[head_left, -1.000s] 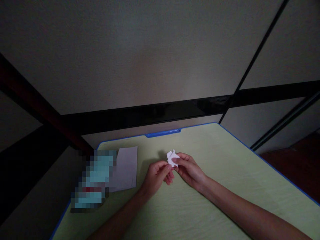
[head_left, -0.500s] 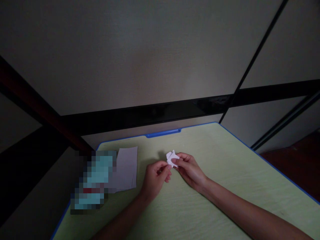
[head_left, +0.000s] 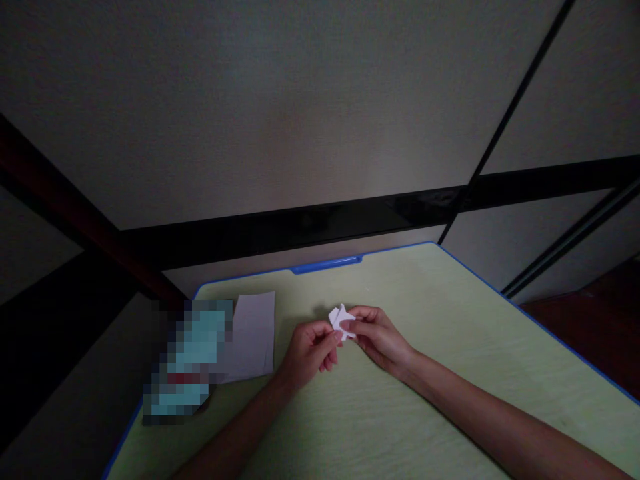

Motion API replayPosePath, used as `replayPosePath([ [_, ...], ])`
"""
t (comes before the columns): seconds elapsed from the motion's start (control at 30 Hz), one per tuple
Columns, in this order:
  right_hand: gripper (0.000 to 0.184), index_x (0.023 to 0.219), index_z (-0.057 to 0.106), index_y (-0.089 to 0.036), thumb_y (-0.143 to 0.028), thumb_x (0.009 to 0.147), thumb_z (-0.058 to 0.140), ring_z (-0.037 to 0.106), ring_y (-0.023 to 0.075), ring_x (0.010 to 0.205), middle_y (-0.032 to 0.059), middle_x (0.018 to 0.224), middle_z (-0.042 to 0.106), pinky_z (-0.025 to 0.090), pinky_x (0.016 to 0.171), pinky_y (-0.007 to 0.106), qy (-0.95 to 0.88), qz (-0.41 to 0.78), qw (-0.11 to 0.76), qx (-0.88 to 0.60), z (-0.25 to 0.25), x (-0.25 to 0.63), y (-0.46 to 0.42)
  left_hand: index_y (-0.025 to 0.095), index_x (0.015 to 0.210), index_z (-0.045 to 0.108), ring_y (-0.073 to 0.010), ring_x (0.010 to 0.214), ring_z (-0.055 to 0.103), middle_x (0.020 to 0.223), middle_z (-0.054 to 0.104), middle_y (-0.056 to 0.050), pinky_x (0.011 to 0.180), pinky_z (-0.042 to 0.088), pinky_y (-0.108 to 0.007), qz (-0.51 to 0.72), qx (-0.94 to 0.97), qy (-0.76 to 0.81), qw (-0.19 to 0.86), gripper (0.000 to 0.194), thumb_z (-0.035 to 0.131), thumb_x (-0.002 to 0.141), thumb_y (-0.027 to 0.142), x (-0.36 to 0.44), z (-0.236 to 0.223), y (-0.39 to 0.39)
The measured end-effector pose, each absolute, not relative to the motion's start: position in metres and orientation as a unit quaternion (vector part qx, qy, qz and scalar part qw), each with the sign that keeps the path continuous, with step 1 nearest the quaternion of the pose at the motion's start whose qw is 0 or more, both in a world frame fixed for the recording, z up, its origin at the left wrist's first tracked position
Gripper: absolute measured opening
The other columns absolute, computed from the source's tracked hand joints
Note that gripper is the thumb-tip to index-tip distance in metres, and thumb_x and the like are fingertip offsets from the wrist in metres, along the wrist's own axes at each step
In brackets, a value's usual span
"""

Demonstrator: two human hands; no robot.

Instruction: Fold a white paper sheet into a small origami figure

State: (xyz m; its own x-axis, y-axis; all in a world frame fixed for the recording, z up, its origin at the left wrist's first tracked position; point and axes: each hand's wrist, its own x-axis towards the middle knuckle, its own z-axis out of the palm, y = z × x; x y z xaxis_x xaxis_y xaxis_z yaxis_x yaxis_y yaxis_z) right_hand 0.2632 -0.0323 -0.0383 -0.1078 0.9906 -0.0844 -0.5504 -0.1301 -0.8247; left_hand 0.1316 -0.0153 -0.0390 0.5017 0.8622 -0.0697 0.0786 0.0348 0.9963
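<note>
A small piece of folded white paper (head_left: 337, 318), with several pointed corners, is held just above the table, between my two hands. My right hand (head_left: 383, 339) pinches its right side, thumb on top and fingers behind. On the left edge, the thumb and forefinger of my left hand (head_left: 311, 350) close on a lower corner, while the other fingers curl beneath. The fingers cover part of the paper, so its full shape cannot be made out.
Left of my hands lies a stack of white paper sheets (head_left: 250, 337), beside a blurred-out teal item (head_left: 193, 357). The pale green table (head_left: 440, 333) has a blue rim and a blue handle slot (head_left: 327, 265) at its far edge. Behind it stand grey panels (head_left: 300, 133) with a black band.
The folded paper has shifted slightly left and down and turned a little. My left thumb and forefinger now pinch farther onto its lower left edge. My right hand keeps its grip.
</note>
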Motion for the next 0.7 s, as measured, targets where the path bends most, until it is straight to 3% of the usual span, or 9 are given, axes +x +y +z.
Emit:
replayPosePath([
  [0.23,0.004,0.054,0.061,-0.011,-0.01,0.054,0.065,0.051,0.0067,0.048,0.0002,0.053,0.06,0.038,0.049,0.018,-0.317,0.688,0.56,-0.336,-0.0364,0.2632,-0.0327,0.015,0.049,0.043,-0.0013,0.022,0.027,0.028,0.039,0.008,0.024,0.019,-0.013,0.318,0.594,0.409,0.616,0.026,0.049,0.065,0.034,0.1349,-0.0338,-0.0196],
  [0.4,0.004,0.055,0.061,-0.011,-0.009,0.054,0.065,0.051,0.0059,0.049,-0.0002,0.054,0.06,0.039,0.05,0.017,-0.288,0.693,0.575,-0.325,-0.0368,0.2641,-0.0322,0.014,0.055,0.046,-0.0037,0.027,0.038,0.035,0.046,0.006,0.027,0.028,-0.014,0.326,0.558,0.37,0.667,0.026,0.051,0.064,0.038,0.1366,-0.0383,-0.0163],
  [0.5,0.004,0.055,0.061,-0.011,-0.009,0.054,0.065,0.052,0.006,0.051,-0.0001,0.055,0.061,0.039,0.051,0.016,-0.276,0.696,0.578,-0.323,-0.037,0.2645,-0.0315,0.013,0.058,0.046,-0.0059,0.029,0.042,0.037,0.049,0.003,0.028,0.03,-0.016,0.328,0.529,0.343,0.704,0.035,0.042,0.069,0.046,0.1361,-0.0422,-0.0128],
  [0.7,0.005,0.055,0.06,-0.01,-0.009,0.053,0.065,0.052,0.0064,0.05,0.0002,0.054,0.061,0.038,0.05,0.017,-0.292,0.697,0.567,-0.328,-0.0365,0.2637,-0.0337,0.014,0.054,0.045,-0.0036,0.03,0.037,0.038,0.044,0.005,0.031,0.027,-0.015,0.342,0.599,0.369,0.623,0.032,0.044,0.07,0.042,0.1346,-0.0413,-0.0122],
])
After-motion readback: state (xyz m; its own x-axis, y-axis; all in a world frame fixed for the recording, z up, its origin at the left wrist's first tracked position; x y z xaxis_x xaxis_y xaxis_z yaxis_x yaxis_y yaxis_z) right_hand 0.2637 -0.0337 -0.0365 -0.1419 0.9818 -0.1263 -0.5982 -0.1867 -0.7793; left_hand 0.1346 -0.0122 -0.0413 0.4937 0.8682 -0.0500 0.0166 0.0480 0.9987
